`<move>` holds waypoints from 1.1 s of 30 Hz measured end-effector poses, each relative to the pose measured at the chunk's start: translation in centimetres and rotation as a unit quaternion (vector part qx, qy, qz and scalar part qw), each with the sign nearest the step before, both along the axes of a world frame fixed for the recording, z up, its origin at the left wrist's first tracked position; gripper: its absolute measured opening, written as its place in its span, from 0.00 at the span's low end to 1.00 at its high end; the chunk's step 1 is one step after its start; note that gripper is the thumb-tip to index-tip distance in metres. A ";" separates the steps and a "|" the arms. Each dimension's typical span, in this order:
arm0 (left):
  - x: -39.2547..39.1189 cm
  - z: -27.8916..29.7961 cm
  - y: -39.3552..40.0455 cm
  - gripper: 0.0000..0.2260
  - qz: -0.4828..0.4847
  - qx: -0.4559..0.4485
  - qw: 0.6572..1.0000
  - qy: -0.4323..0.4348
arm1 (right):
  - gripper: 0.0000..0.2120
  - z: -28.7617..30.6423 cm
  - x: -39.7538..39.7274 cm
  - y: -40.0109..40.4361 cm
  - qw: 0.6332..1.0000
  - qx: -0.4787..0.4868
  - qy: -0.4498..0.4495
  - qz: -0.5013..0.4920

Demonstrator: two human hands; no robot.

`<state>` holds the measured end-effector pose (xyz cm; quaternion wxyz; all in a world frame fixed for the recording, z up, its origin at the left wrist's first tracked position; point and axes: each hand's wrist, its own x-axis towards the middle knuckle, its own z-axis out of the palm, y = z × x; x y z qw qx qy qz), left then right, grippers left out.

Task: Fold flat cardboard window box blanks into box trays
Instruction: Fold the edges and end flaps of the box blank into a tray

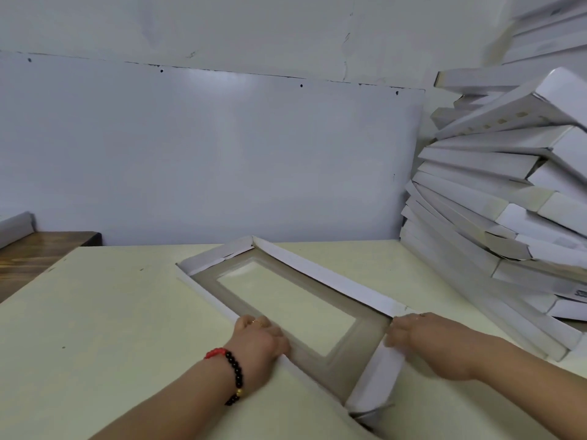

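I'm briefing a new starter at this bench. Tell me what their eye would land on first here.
First, the half-folded window box blank at the centre of the cream table, with the left hand and right hand gripping its near walls. Next, the leaning stack of folded white trays at the right, and the red-and-black bead bracelet on the left wrist.

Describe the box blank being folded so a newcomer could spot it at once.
Start at the cream table; right of it leans a heap of finished white trays. The box blank lies alone mid-table, between the left hand and right hand, its greyish inside and window opening facing up.
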<state>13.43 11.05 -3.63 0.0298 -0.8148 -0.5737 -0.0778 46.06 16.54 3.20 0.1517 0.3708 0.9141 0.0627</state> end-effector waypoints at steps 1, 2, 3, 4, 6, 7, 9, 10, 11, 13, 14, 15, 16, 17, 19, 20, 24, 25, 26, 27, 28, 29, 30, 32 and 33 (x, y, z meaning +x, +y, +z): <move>-0.6 0.1 0.1 0.21 -0.012 0.005 1.000 0.013 | 0.28 -0.2 0.6 0.2 1.000 0.002 -0.006 0.004; -1.1 0.3 0.1 0.20 -0.022 0.008 0.999 0.027 | 0.27 -0.4 0.9 0.1 1.000 -0.007 0.006 0.000; -1.5 0.5 0.2 0.20 -0.029 0.008 0.999 0.039 | 0.26 -0.6 0.9 0.0 0.999 -0.027 0.028 -0.010; -1.9 0.8 0.3 0.20 -0.031 0.005 0.998 0.052 | 0.23 -0.8 0.7 -0.1 0.997 -0.053 0.057 -0.020; -2.6 1.4 0.6 0.19 -0.025 0.002 0.997 0.078 | 0.19 -1.0 -0.2 -0.3 0.991 -0.082 0.102 -0.027; -2.9 1.7 0.7 0.18 -0.019 0.002 0.996 0.089 | 0.19 -1.1 -0.8 -0.3 0.990 -0.085 0.110 -0.025; -3.3 2.0 0.9 0.18 -0.005 -0.001 0.994 0.105 | 0.24 -1.4 -1.9 -0.3 0.990 -0.096 0.103 -0.021; -3.4 2.1 1.0 0.18 0.001 -0.004 0.994 0.111 | 0.27 -1.5 -2.3 -0.3 0.990 -0.101 0.093 -0.022; -3.4 2.2 1.1 0.18 0.006 -0.007 0.993 0.117 | 0.29 -1.5 -2.8 -0.4 0.991 -0.103 0.084 -0.026; -3.2 2.4 1.4 0.18 0.016 -0.009 0.992 0.127 | 0.30 -1.3 -3.6 -0.6 0.991 -0.108 0.075 -0.033; -3.0 2.4 1.5 0.17 0.021 -0.011 0.991 0.134 | 0.29 -1.3 -3.8 -0.8 0.991 -0.105 0.075 -0.032; -2.9 2.5 1.7 0.17 0.027 -0.015 0.990 0.141 | 0.26 -1.4 -4.0 -1.0 0.992 -0.096 0.074 -0.026; -2.8 2.5 1.9 0.17 0.035 -0.021 0.988 0.147 | 0.24 -1.5 -4.1 -1.3 0.994 -0.082 0.073 -0.017; -2.7 2.6 2.0 0.17 0.043 -0.027 0.987 0.152 | 0.21 -1.7 -4.2 -1.5 0.995 -0.069 0.074 -0.009; -2.6 2.7 2.2 0.17 0.050 -0.036 0.985 0.159 | 0.14 -2.3 -4.1 -1.7 0.996 -0.033 0.078 0.014; -2.5 2.8 2.3 0.17 0.050 -0.039 0.984 0.164 | 0.12 -2.6 -4.1 -1.8 0.997 -0.008 0.074 0.024; -2.0 3.1 2.3 0.16 0.057 -0.044 0.980 0.187 | 0.10 -3.7 -3.9 -2.3 0.994 0.048 0.080 0.056; -2.0 3.2 2.2 0.16 0.060 -0.043 0.978 0.196 | 0.09 -3.7 -3.8 -2.6 0.993 0.041 0.101 0.052; -1.9 3.3 2.2 0.15 0.061 -0.042 0.976 0.204 | 0.09 -3.6 -3.5 -2.8 0.991 0.031 0.125 0.043; -1.9 3.3 2.2 0.15 0.062 -0.044 0.975 0.211 | 0.09 -3.3 -3.2 -3.2 0.988 0.019 0.148 0.033; -1.8 3.4 2.2 0.15 0.063 -0.045 0.974 0.214 | 0.09 -2.9 -2.8 -3.5 0.986 0.014 0.162 0.033; -1.8 3.4 2.2 0.15 0.063 -0.047 0.973 0.216 | 0.09 -2.5 -2.5 -4.0 0.985 0.014 0.165 0.044; -1.8 3.4 2.3 0.15 0.064 -0.046 0.973 0.218 | 0.09 -2.0 -2.2 -4.5 0.985 0.016 0.164 0.060; -1.8 3.5 2.2 0.15 0.067 -0.042 0.973 0.219 | 0.08 -1.5 -1.9 -6.0 0.982 0.005 0.167 0.086; -1.9 3.4 2.2 0.15 0.068 -0.038 0.972 0.221 | 0.05 -1.6 -1.8 -6.7 0.984 0.013 0.146 0.099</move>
